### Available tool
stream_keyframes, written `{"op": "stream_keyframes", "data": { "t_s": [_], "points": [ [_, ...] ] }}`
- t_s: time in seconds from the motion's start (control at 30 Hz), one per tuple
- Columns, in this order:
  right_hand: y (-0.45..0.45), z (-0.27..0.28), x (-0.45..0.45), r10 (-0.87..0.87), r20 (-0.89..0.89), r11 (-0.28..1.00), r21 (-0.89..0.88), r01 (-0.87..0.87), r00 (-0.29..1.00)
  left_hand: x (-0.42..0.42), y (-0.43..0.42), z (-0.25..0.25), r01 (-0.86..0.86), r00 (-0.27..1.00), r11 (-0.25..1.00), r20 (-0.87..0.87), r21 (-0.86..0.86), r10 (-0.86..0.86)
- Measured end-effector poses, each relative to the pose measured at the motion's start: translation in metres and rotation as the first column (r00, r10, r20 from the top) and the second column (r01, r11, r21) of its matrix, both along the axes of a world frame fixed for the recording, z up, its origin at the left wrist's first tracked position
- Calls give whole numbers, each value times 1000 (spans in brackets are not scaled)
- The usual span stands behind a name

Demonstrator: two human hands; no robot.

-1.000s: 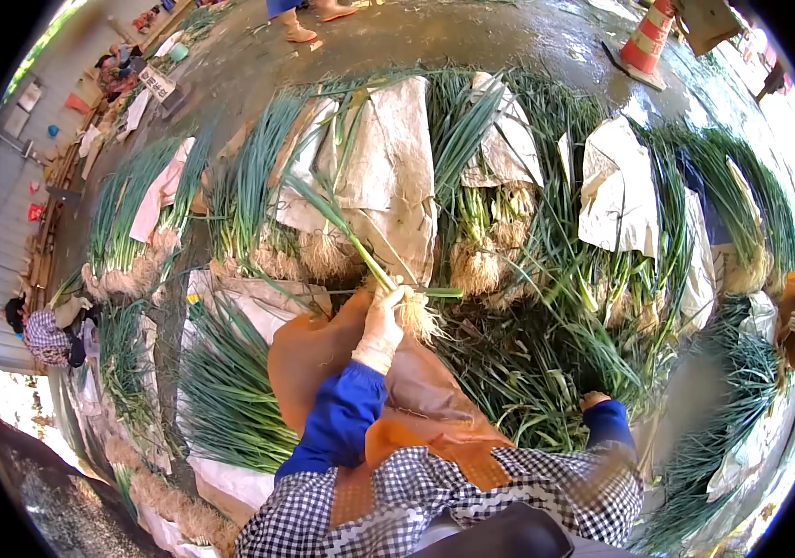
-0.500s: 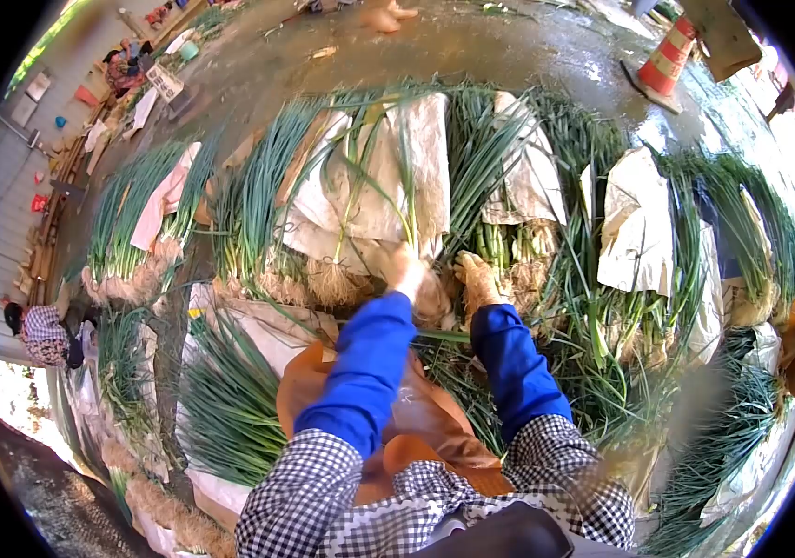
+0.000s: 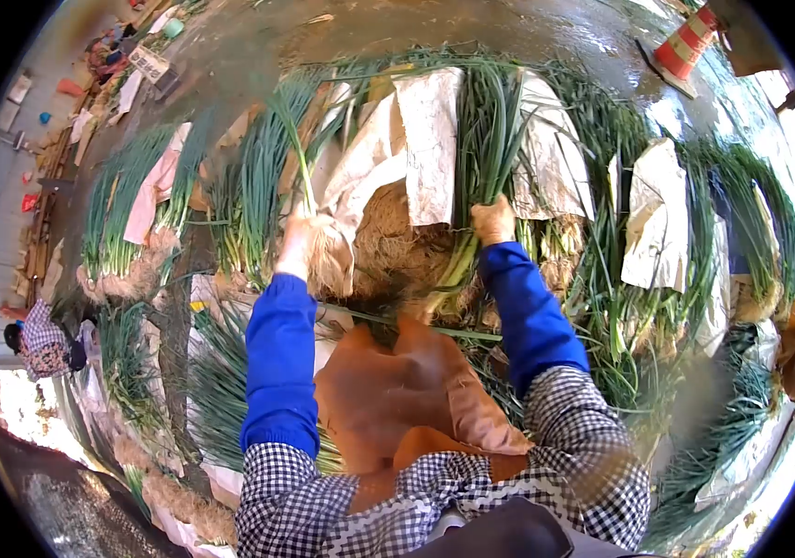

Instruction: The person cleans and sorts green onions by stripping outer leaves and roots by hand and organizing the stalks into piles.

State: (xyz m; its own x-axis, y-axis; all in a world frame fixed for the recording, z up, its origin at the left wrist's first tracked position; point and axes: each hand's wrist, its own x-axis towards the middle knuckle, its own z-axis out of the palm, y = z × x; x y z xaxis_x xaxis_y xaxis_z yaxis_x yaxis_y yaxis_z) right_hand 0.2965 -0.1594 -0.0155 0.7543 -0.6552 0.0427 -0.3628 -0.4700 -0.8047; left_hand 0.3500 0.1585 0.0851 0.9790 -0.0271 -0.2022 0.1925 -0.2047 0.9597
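Note:
My left hand [image 3: 297, 240] is closed around a small clump of green onions [image 3: 305, 181], whose pale hairy roots [image 3: 331, 265] stick out beside the fingers. To the right, my right hand [image 3: 493, 221] grips a thicker bunch of green onions [image 3: 489, 121] by the stems, leaves pointing away from me and pale stem ends slanting toward my lap. Between the hands lies a brown heap of roots [image 3: 386, 244], partly covered by a whitish sack cloth [image 3: 430, 139]. A brown apron [image 3: 384, 391] covers my lap.
More green onions lie in rows to the left [image 3: 105, 209] and right, some under pale cloths [image 3: 655, 219]. A loose pile of green onions [image 3: 221, 391] rests by my left arm. A striped traffic cone [image 3: 686, 45] stands at the back right. Another person [image 3: 47, 339] sits at far left.
My left hand has moved left with the small clump of onions. My right hand has moved up from the roots onto the thicker bunch. The root heap between them is now exposed.

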Motion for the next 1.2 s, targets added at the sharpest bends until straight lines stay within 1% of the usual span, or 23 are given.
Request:
{"op": "stream_keyframes", "data": {
  "t_s": [0.07, 0.17, 0.2, 0.3, 0.37, 0.43, 0.47, 0.5, 0.53, 0.57, 0.7, 0.73, 0.77, 0.8, 0.87, 0.9, 0.93, 0.97, 1.0, 1.07, 1.13, 1.17, 1.2],
  "points": [
    [-67, -4, 0, 119, -112, 989, 102, -108, 986, -13, 4, -23, 171, 972, 937, -102, -304, -211],
    [-159, 32, -8, 286, 4, 922, 271, -277, 958, -38, -12, -32, -58, 983, 892, -184, -448, -29],
    [-168, 85, -24, 362, 63, 834, 424, -354, 930, -48, -9, -22, -15, 976, 971, -217, -237, -37],
    [-206, 88, -41, 335, 102, 805, 485, -341, 937, -81, -41, -6, -258, 962, 831, -211, -493, 173],
    [-266, -5, -61, 364, 125, 919, 110, -378, 923, -100, -40, -16, -232, 965, 744, -244, -627, 95],
    [-256, 32, -129, 292, 128, 937, -235, -257, 948, -122, -67, -3, -216, 973, 621, -217, -754, 75],
    [-256, 29, -157, 149, 118, 953, -281, -111, 982, -130, -73, -5, -183, 979, 578, -200, -796, 34],
    [-259, 30, -187, 3, -168, 951, -304, -55, 986, -152, -85, 10, -187, 968, 513, -247, -838, -50],
    [-250, 23, -215, -34, -150, 957, -291, -11, 988, -176, -101, 25, -202, 948, 447, -288, -871, -134],
    [-233, 33, -235, -56, -314, 967, -252, -27, 948, -190, -114, 24, -192, 954, 446, -274, -874, -125],
    [-204, 0, -249, 107, -336, 920, -324, -221, 936, -248, -175, 25, -218, 941, 370, -294, -903, -164],
    [-195, -4, -242, 121, -394, 903, -337, -266, 911, -262, -189, 35, -60, 958, 437, -175, -897, -228],
    [-190, -5, -232, 127, -552, 898, -290, -332, 825, -271, -196, 25, -11, 941, 465, -166, -885, -295],
    [-188, -10, -226, 111, -567, 896, -298, -329, 816, -278, -202, 9, 41, 920, 486, -157, -873, -359],
    [-179, 4, -223, 123, -476, 898, -320, -302, 871, -292, -215, -15, 41, 930, 637, -203, -770, -306],
    [-172, 19, -233, 178, -384, 888, -334, -316, 906, -301, -224, -13, -78, 921, 673, -311, -736, -234],
    [-158, 61, -248, 293, -326, 945, 243, -219, 899, -308, -226, -18, -60, 885, 671, -351, -739, -307],
    [-156, 49, -259, 359, -131, 811, 533, -240, 924, -314, -229, -30, -75, 820, 628, -407, -774, -403],
    [-131, 77, -282, 379, 246, 546, 719, -430, 892, -323, -235, -36, -110, 756, 617, -468, -780, -457],
    [-112, 42, -300, 545, 370, 301, 751, -587, 752, -342, -246, -42, -193, 620, 632, -593, -750, -514],
    [-102, 4, -304, 762, 298, 496, 305, -813, 576, -358, -251, -51, -120, 607, 684, -598, -720, -523],
    [-97, -25, -294, 658, 215, 608, 415, -677, 722, -361, -250, -76, -124, 675, 706, -581, -697, -455],
    [-83, -29, -283, 389, 43, 820, 440, -367, 920, -364, -245, -99, -131, 737, 727, -557, -674, -383]
  ]
}}
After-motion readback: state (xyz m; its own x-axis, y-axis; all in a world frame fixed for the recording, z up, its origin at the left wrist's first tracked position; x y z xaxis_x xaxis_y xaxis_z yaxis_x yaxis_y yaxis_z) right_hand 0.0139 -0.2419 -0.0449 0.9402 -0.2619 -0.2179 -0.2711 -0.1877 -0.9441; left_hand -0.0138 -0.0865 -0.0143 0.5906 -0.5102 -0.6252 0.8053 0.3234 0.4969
